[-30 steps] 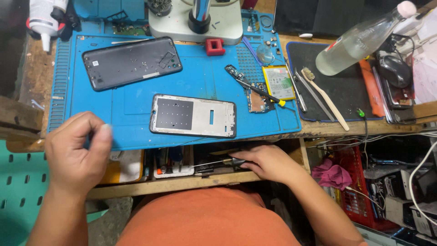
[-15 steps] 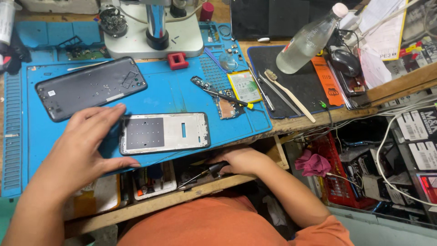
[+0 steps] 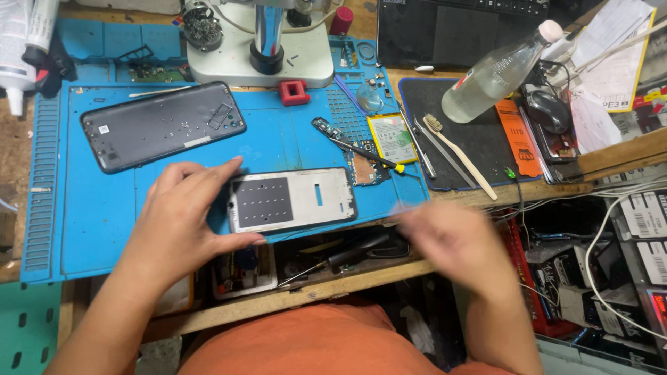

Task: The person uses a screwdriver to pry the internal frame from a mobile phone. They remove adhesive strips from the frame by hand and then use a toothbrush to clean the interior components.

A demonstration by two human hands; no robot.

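Fingers of your left hand [image 3: 182, 215] are spread wide and pinch the left end of the silver rectangular metal phone frame [image 3: 292, 200], thumb at its near edge, forefinger at its far corner. That frame lies flat at the front edge of the blue silicone work mat [image 3: 90, 229]. Your right hand [image 3: 451, 244] is right of the frame, in front of the mat, too blurred to tell how open it is or whether it holds anything. Behind the frame lie the dark grey plastic back cover [image 3: 163, 125] and the yellow-handled screwdriver [image 3: 361, 151]. Because the frame sits so near the edge, a careless push could slide it off into the cluttered tray below.
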